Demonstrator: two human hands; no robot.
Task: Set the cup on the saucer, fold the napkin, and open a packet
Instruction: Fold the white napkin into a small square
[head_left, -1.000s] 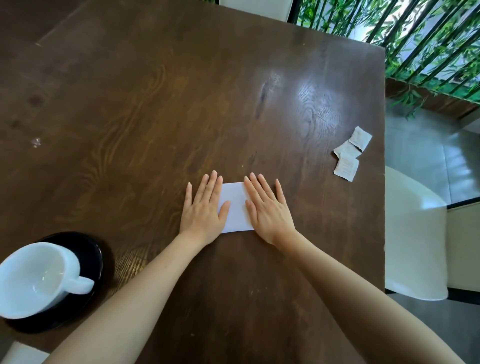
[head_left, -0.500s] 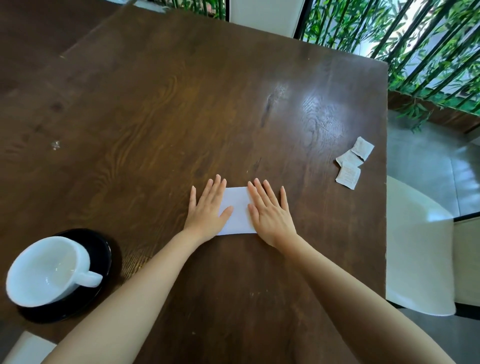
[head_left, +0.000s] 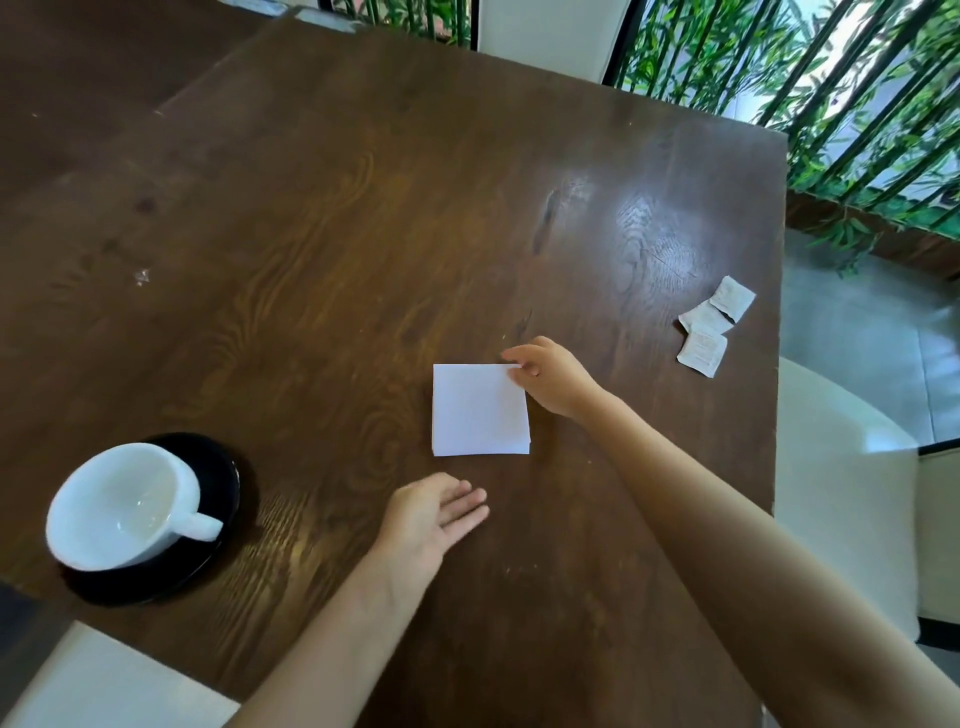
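Observation:
A white napkin (head_left: 478, 409), folded into a small square, lies flat near the middle of the brown wooden table (head_left: 337, 234). My right hand (head_left: 553, 376) pinches its far right corner with thumb and fingers. My left hand (head_left: 434, 512) hovers open and empty just below the napkin, apart from it. At the near left a white cup (head_left: 122, 506) stands upright on a black saucer (head_left: 218, 488), handle pointing right. Three small white packets (head_left: 714, 325) lie together by the right table edge, beyond my right hand.
A white chair (head_left: 841, 493) stands beyond the table's right edge. Another white seat (head_left: 98, 680) shows at the near left corner. Green bamboo behind dark bars (head_left: 831, 88) fills the far right.
Both hands were pressing flat on the napkin. Now the left hand has pulled back toward me, and the right hand has shifted to grip the napkin's far right corner.

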